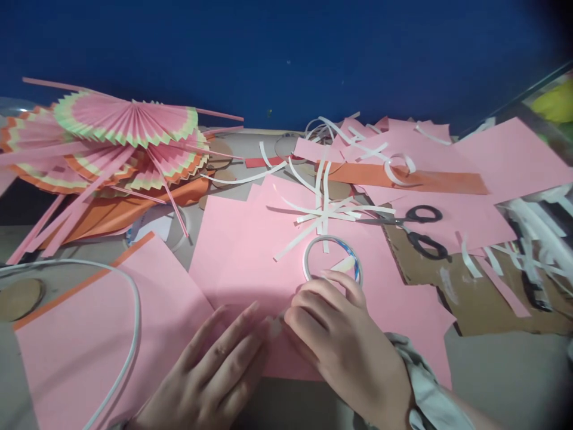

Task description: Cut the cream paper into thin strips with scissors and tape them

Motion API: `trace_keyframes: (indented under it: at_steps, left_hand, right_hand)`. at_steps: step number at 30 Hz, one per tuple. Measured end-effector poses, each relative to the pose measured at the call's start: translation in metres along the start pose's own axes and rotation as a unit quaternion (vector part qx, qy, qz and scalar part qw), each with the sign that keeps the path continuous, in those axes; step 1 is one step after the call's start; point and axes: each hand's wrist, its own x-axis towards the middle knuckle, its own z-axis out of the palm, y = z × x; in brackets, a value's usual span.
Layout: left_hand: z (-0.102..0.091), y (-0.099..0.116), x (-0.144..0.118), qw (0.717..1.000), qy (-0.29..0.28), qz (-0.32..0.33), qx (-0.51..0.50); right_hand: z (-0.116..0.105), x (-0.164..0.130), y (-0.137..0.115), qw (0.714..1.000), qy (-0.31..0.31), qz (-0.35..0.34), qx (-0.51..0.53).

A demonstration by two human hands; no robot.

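My left hand (219,367) lies with its fingers stretched out over the near edge of the pink paper (242,251); its thumb is hidden. Close to its fingertips, my right hand (335,340) is closed, with fingers curled. A small pale bit (276,326), too blurred to name, shows at the right fingertips. Just beyond the right hand's knuckles is a tape roll (306,263), white-rimmed with blue print inside, partly covered by a finger. Thin white paper strips (326,209) lie crossed on the pink sheets, beside scissors (425,230) with black handles.
Folded pink, green and orange paper fans (134,122) are piled at the back left. A white cable (135,322) curves over an orange-edged pink sheet (89,346). Right are cardboard (474,316), an orange strip (439,180) and a cutter (535,292). A blue wall (268,60) stands behind.
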Motion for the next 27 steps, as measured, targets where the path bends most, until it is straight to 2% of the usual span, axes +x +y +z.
trace_keyframes:
  at_steps: [3,6,12,19,27]
  left_hand:
    - [-0.003,-0.001,0.004,0.998,-0.064,-0.026,0.012]
    - [-0.007,0.000,0.007,0.994,-0.099,-0.037,0.012]
    - [-0.010,0.002,0.006,0.995,-0.095,-0.034,0.022]
    - [-0.014,0.008,0.007,0.993,-0.108,-0.043,0.019]
    - [-0.018,0.010,0.009,0.992,-0.116,-0.040,0.023]
  right_hand:
    - [-0.001,0.000,-0.001,0.999,-0.017,-0.010,-0.028]
    - [-0.003,0.000,-0.002,0.999,-0.028,-0.004,-0.041]
    - [-0.005,-0.003,-0.003,1.000,-0.013,0.000,-0.020]
    - [-0.007,-0.002,0.001,0.999,-0.001,0.036,0.036]
    - [-0.017,0.002,0.004,0.983,0.014,0.130,0.128]
